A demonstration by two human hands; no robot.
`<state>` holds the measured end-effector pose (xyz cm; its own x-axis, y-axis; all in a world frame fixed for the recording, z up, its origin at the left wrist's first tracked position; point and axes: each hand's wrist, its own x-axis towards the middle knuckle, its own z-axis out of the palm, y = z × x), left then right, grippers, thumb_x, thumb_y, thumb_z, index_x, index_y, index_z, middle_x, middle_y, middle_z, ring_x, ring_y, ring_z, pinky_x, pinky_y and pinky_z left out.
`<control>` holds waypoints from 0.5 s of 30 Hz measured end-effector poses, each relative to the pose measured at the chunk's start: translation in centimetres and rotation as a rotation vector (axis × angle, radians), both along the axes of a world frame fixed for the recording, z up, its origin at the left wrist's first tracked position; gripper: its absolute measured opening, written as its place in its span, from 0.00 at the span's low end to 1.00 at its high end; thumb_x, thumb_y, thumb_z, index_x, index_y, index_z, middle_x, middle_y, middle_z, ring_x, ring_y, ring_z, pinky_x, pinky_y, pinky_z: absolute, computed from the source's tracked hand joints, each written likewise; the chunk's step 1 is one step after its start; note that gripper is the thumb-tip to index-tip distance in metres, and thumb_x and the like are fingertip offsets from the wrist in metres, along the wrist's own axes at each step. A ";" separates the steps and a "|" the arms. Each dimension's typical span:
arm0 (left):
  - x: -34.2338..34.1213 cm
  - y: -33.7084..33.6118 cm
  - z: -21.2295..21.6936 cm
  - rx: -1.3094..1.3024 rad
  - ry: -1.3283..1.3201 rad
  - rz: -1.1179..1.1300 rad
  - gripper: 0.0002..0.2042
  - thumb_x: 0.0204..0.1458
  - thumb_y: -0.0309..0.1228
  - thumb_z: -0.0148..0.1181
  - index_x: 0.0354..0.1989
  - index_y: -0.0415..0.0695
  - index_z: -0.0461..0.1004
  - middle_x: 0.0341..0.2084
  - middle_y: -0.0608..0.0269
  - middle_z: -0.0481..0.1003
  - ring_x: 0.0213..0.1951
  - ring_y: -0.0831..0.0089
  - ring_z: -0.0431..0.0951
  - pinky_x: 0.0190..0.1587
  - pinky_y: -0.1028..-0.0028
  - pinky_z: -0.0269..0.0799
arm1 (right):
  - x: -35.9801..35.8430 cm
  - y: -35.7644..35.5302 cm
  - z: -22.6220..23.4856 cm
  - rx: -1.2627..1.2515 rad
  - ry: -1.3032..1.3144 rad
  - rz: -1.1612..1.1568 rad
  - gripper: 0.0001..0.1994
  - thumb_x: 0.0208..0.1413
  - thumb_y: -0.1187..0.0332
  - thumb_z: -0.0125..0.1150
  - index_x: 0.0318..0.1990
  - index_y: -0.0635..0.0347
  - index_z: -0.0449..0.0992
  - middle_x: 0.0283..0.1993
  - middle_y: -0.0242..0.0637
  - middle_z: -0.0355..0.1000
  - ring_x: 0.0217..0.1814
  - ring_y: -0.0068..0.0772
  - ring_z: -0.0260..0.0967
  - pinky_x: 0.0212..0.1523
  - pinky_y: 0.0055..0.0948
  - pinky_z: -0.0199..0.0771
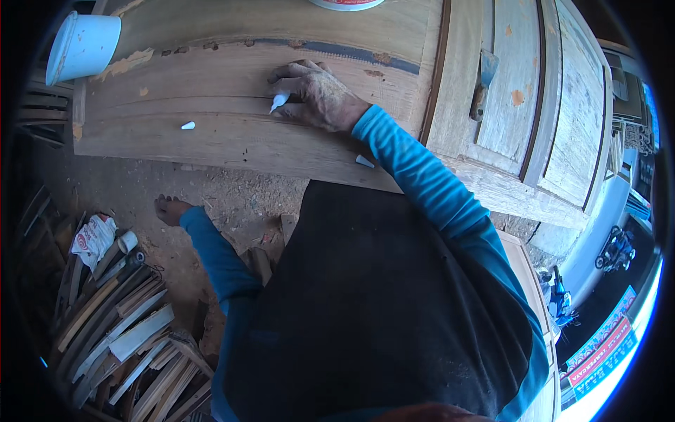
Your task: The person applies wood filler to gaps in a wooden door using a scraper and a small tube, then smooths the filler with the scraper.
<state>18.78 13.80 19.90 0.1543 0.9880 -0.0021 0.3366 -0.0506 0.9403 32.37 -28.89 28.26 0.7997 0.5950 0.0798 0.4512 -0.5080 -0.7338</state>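
My right hand is closed around a small white glue bottle over the wooden door panel. The bottle's narrow nozzle tilts down toward the wood, close to a long seam; whether it touches the surface I cannot tell. Much of the bottle is hidden by my fingers. A small white cone-shaped cap lies on the panel to the left, and a similar white cap lies near the front edge, below my right wrist. My left hand hangs beside the panel with fingers loosely apart, holding nothing.
A white bucket lies at the panel's far left corner. A putty knife rests on the panelled door to the right. A stack of wood offcuts fills the lower left, with a plastic bag on it.
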 end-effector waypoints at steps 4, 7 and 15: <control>5.1 2.2 1.9 0.339 -0.042 -0.149 0.20 0.61 0.34 0.53 0.56 0.32 0.74 0.53 0.43 0.75 0.53 0.54 0.78 0.57 0.61 0.74 | -1.4 0.4 -0.6 0.271 0.129 -0.008 0.17 0.60 0.57 0.67 0.51 0.58 0.79 0.49 0.43 0.77 0.56 0.46 0.75 0.55 0.43 0.74; 10.0 2.1 4.2 0.280 0.072 -0.287 0.22 0.60 0.37 0.57 0.56 0.34 0.75 0.53 0.41 0.75 0.52 0.52 0.78 0.56 0.60 0.74 | -3.7 -3.0 2.9 0.233 0.157 -0.189 0.18 0.62 0.58 0.67 0.51 0.61 0.77 0.38 0.47 0.76 0.35 0.41 0.76 0.40 0.38 0.78; 15.9 6.9 0.5 0.532 0.604 -0.364 0.28 0.56 0.47 0.60 0.57 0.38 0.75 0.54 0.41 0.74 0.57 0.48 0.76 0.59 0.56 0.74 | -5.7 -17.1 3.9 0.215 0.314 -0.890 0.19 0.62 0.62 0.68 0.53 0.66 0.75 0.37 0.44 0.79 0.35 0.29 0.79 0.37 0.31 0.79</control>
